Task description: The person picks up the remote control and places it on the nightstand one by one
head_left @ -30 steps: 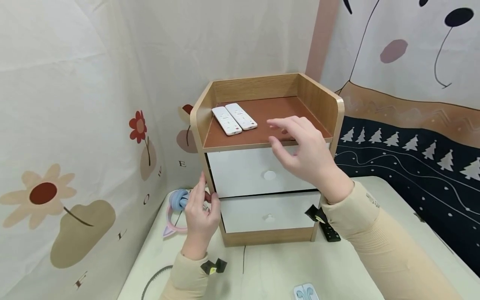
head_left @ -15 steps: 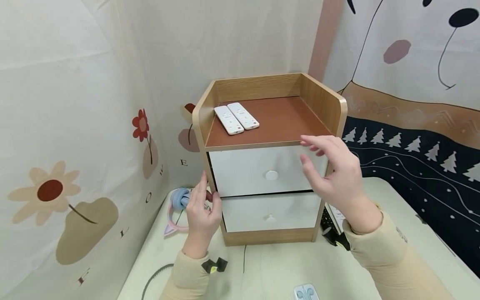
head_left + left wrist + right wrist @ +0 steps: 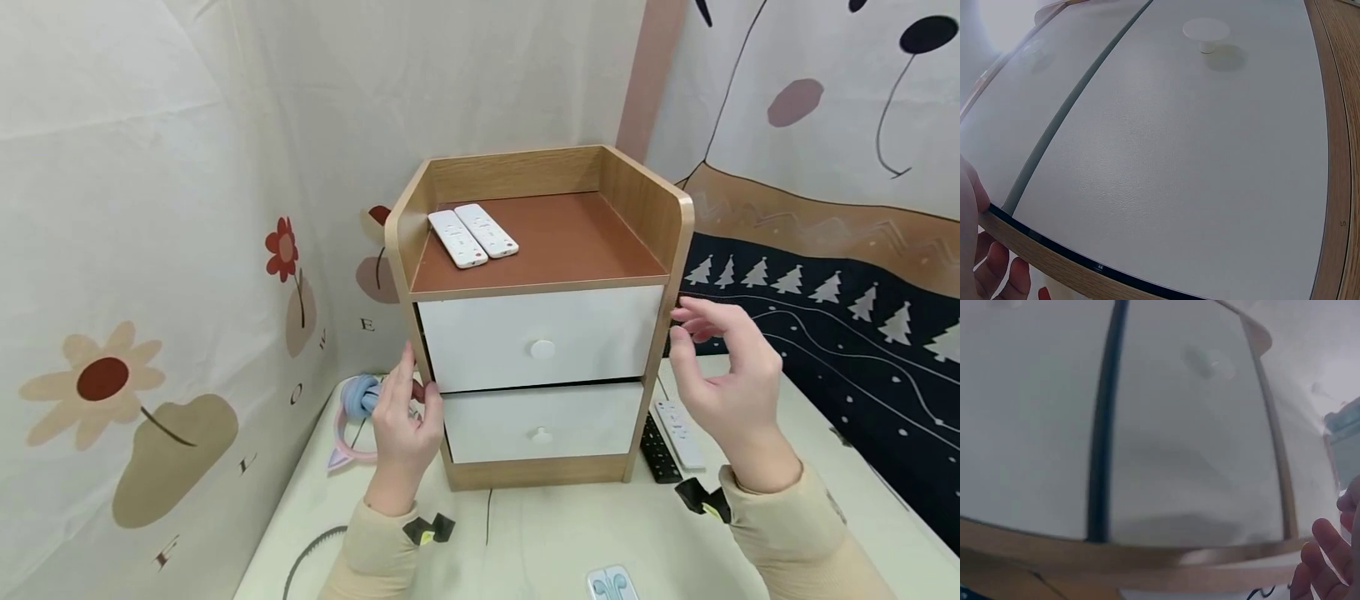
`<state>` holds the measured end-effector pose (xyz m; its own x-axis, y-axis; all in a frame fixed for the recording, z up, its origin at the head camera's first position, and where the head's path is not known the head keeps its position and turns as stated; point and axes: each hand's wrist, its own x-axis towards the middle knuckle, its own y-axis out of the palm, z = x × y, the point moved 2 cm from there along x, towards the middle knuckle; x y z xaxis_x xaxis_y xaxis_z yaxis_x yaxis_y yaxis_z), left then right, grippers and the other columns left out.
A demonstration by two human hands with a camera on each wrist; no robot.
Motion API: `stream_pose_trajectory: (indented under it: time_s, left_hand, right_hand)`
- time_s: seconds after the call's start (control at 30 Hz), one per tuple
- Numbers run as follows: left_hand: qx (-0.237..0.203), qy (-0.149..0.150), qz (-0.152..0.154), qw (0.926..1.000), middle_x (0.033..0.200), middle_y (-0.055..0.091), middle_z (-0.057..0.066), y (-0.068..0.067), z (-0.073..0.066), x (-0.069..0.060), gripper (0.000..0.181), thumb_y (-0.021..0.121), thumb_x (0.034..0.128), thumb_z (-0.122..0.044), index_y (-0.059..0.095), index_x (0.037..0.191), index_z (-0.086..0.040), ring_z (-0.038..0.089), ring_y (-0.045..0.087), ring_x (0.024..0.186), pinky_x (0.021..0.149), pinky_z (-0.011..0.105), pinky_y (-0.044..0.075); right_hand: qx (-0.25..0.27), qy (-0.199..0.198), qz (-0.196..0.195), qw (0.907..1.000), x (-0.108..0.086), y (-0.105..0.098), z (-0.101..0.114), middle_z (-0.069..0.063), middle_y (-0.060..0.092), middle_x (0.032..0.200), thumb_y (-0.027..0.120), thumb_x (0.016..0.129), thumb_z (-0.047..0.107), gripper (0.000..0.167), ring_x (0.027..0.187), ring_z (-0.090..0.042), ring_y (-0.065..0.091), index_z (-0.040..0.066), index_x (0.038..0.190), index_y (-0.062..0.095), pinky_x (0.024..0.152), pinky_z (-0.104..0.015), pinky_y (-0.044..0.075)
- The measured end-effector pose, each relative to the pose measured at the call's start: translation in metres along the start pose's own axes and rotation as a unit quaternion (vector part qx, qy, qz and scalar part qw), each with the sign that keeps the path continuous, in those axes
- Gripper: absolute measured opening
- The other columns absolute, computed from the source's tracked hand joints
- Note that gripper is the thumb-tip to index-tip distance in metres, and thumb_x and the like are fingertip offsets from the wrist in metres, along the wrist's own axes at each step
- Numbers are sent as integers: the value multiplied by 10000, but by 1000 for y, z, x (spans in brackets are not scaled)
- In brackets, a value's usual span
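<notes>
A wooden cabinet with two white drawers stands before me. Its upper drawer and lower drawer both sit in the frame, each with a round white knob. My left hand touches the cabinet's left side, thumb at the front edge and fingers along the outside; the left wrist view shows the fingers beyond the side panel. My right hand is raised off the right side, fingers loosely bent and holding nothing. Two white remote controls lie side by side on the brown top shelf.
A black remote and a white power strip lie right of the cabinet. Pink and blue headband-like things lie left. A cased pair of earphones and a dark zipper-like strip lie at the table front.
My right hand has moved right and down, from over the top shelf to beside the cabinet's right side. The left hand stays against the left side. The remotes have not moved.
</notes>
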<state>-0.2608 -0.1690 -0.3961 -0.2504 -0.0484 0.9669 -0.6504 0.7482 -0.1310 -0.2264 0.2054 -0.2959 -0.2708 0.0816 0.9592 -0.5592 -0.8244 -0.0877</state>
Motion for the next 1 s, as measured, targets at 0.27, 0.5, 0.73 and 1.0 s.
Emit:
stream_pose_trajectory:
  time_s: [0.27,0.5,0.73,1.0]
  left_hand:
    - [-38,-114,38,9999,972,680,201,0,0,-1,627,629,927,37,546,1545,106,234,565,732,698,381,470]
    - [-64,-183,81,9998,961,674,193,-1,0,-1,631,629,931,40,540,1553,100,235,568,737,713,358,467]
    - [-39,-2,29,10000,916,655,195,1,1,-1,634,630,931,13,537,1551,110,227,561,727,666,402,471]
    - [-8,13,1,10000,921,655,214,1,1,-1,626,628,939,1,538,1548,114,234,570,722,658,413,478]
  right_hand:
    - [-432,633,56,9970,-36,-13,-33,-248,776,1068,669,958,-27,328,1003,158,589,-109,1271,722,904,-97,480]
    - [-666,1395,152,9879,-71,-18,-62,-149,771,1074,672,970,-52,359,953,176,579,-65,1326,716,867,-47,463]
    - [-907,2155,472,9711,-108,-21,-92,-240,774,1130,681,979,-32,391,906,226,546,-37,1369,706,817,3,426]
    - [-1584,2653,1275,9425,-135,-19,-116,-246,752,1227,702,994,60,455,913,-65,680,-10,1440,649,773,-16,412]
